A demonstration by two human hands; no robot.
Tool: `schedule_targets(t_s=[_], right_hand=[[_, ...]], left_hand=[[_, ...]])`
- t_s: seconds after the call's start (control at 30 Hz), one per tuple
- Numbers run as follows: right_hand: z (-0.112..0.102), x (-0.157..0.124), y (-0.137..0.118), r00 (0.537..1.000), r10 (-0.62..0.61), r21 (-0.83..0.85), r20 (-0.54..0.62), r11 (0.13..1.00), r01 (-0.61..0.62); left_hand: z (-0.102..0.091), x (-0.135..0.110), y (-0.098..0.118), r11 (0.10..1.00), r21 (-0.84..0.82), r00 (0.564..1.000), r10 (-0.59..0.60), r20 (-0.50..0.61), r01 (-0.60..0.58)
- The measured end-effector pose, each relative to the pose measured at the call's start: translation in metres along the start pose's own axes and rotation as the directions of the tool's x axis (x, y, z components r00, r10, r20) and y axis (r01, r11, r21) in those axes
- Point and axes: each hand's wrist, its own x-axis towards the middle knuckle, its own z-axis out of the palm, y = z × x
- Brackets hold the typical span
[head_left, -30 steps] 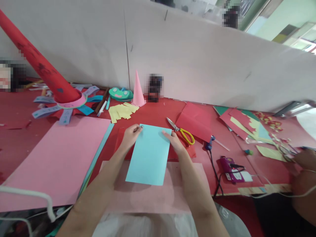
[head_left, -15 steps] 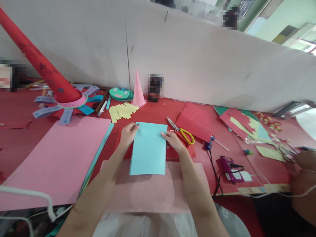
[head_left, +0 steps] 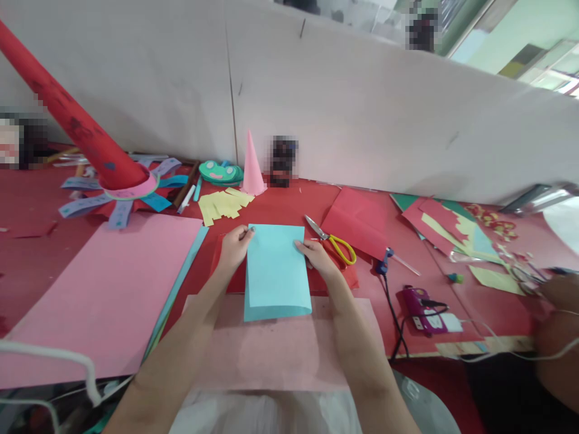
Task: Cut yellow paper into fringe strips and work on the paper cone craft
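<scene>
A folded sheet of light blue paper (head_left: 277, 271) is held up in front of me, its lower edges slightly apart so an inner layer shows. My left hand (head_left: 236, 246) pinches its upper left corner between thumb and fingers. On the opposite side, my right hand (head_left: 316, 256) grips the upper right edge, thumb on the front. Just beyond my right hand lie scissors (head_left: 332, 239) with yellow handles. Beneath the blue paper are red paper (head_left: 233, 283) and a pale pink sheet (head_left: 280, 355) at the table's front.
Large pink sheets (head_left: 108, 295) lie to the left. Behind stand a pink paper cone (head_left: 252, 166) and a long red cone (head_left: 94, 132), beside yellow fringed paper (head_left: 224, 205). Red paper (head_left: 357, 220), a purple power strip (head_left: 423, 310) with cables and another person's arm (head_left: 558, 343) are on the right.
The blue paper has tilted, its lower end swinging slightly right, and its bottom layers have come apart. Both hands keep hold of it in nearly the same place.
</scene>
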Motion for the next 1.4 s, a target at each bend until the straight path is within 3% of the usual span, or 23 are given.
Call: schedule_targets(t_s=[1.13, 1.4], right_hand=[[0.0, 0.0033, 0.0053, 1.0, 0.023, 0.14, -0.002, 0.99, -0.023], [-0.0007, -0.0009, 0.0016, 1.0, 0.007, 0.111, -0.01, 0.994, -0.006]], left_hand=[[0.0019, 0.0005, -0.0021, 0.998, -0.058, 0.999, 0.007, 0.038, -0.005], [0.0, -0.0015, 0.0016, 0.999, -0.035, 1.0, -0.005, 0.011, 0.006]])
